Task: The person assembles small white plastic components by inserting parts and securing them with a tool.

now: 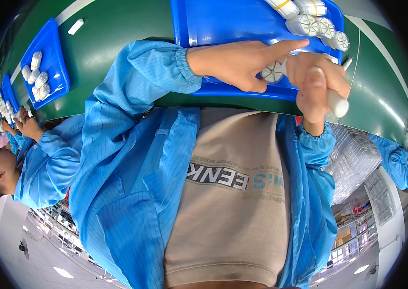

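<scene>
My left hand [235, 62] reaches over the large blue tray [233, 24]. Its index finger points to the right and its thumb stands apart; the other fingers are mostly out of sight. In the gap between them shows the round, segmented end of a white bundle [271, 73]; whether the hand touches it is unclear. Wrapped round a smooth white cylinder [338, 106] is my right hand [317, 82], at the tray's near right side, thumb uppermost. The cylinder's rounded end sticks out toward me. Several banded white bundles [305, 24] lie at the tray's far right.
Left on the green table [112, 48] stands a smaller blue tray [59, 72] holding white bundles [35, 77]. A small white piece [75, 26] lies beyond it. A co-worker [45, 154] in blue works at the left. Stacked clear plastic trays [353, 159] stand at my right.
</scene>
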